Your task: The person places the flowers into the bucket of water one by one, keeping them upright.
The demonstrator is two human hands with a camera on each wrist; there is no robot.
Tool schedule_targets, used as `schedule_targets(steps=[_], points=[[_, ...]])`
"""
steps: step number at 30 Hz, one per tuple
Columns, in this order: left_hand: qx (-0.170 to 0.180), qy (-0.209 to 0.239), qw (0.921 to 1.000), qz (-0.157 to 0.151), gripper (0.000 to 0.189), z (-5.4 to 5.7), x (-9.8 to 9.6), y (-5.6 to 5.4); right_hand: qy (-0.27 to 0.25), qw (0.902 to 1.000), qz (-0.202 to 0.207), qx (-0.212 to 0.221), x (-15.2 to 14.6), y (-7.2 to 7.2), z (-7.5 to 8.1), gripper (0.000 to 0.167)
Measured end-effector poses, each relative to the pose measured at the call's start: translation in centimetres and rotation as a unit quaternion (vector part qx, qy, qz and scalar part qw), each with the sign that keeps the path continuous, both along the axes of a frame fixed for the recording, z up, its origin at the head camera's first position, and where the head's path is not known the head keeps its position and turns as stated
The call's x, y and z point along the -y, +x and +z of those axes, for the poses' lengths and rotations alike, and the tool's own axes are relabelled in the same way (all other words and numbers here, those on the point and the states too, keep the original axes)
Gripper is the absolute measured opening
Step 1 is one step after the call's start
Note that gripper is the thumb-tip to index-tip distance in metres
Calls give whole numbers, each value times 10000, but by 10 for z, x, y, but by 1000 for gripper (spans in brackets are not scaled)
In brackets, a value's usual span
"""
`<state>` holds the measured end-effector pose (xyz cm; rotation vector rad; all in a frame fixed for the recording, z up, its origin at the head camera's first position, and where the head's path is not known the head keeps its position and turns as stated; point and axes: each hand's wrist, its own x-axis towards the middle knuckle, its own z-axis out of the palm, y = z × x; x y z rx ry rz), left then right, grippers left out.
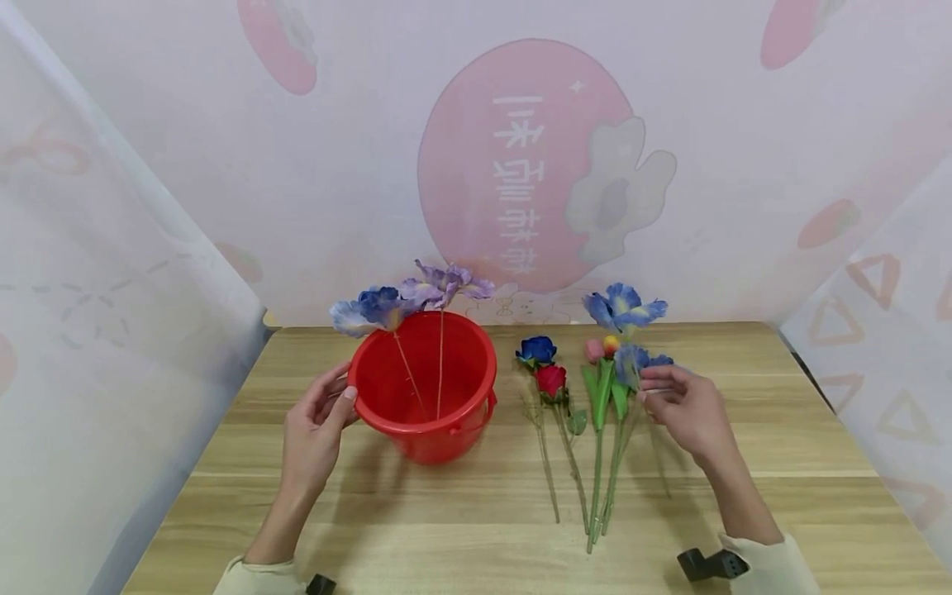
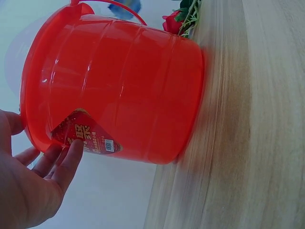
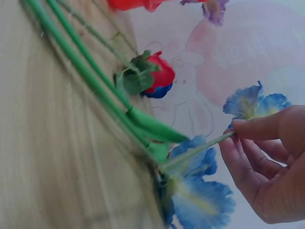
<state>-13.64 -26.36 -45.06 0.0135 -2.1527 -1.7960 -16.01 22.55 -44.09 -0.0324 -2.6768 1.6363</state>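
A red bucket (image 1: 424,442) stands on the table with a blue iris (image 1: 375,310) and a purple iris (image 1: 446,285) leaning in it. My left hand (image 1: 316,430) holds its left side, thumb at the rim and fingers against the outer wall by the label (image 2: 88,133). Over the flowers on the right, my right hand (image 1: 687,409) pinches a thin stem (image 3: 198,150) between thumb and fingertips. One blue iris (image 3: 255,102) shows just beyond those fingertips; another blue iris (image 3: 202,191) is below the stem, near the tulip leaves.
Between bucket and right hand lie a red rose (image 1: 552,380), a blue rose (image 1: 537,350) and tulips with green leaves (image 1: 602,392), stems pointing toward me. A printed cloth backdrop (image 1: 357,165) rises behind the wooden table (image 1: 461,529) and along both sides.
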Motion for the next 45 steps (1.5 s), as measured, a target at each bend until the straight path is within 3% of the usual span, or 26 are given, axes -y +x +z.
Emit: schedule_targets(steps=[8, 14, 25, 37, 45], points=[[16, 33, 10000, -35, 43, 0, 0, 0, -579, 9981, -127, -145, 14, 9, 18, 39], [9, 58, 10000, -28, 42, -1, 0, 0, -705, 9965, -58, -436, 29, 8, 29, 38], [2, 53, 10000, -21, 43, -1, 0, 0, -1293, 9882, 261, -778, 69, -7, 60, 39], [4, 133, 9999, -48, 43, -1, 1, 0, -1544, 9786, 620, -1211, 128, -30, 94, 35], [-18, 105, 9999, -62, 42, -1, 1, 0, -1842, 9673, 934, -1473, 169, -40, 106, 35]])
